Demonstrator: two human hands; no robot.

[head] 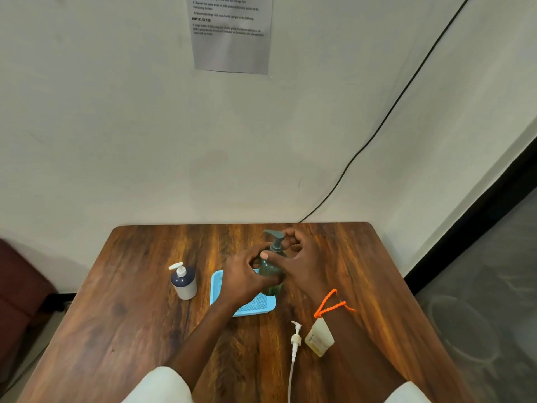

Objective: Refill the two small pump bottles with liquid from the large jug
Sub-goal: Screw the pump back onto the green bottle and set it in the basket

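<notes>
Right hand (302,264), centre of frame: thumb and fingers curled round the collar and neck of the green pump bottle (271,274), thumb tip laid across the front of the shoulder. An orange cord (329,303) is tied about this wrist.

Left hand (244,276), just left of it: fingers wrapped round the bottle's body, gripping it from the left side. Both sleeves white, at the bottom edge.

Green pump bottle: upright, dark green, its pump head (274,235) seated on top with the nozzle pointing to the upper left. It stands at the right edge of a light blue tray (255,306); whether its base rests in the tray or on the wood cannot be told.

White pump bottle (183,282): left of the tray, apart from it, upright, dark upper part, white pump fitted.

Large jug (319,340): lower right of centre, pale yellow, mostly hidden under the right forearm.

Loose white pump (295,341) with long dip tube: lying on the wooden table (130,315), just left of the jug.

Wall behind: 1 printed sheet (231,33) at top centre, 1 black cable (386,117) running diagonally down to the table's far edge.
</notes>
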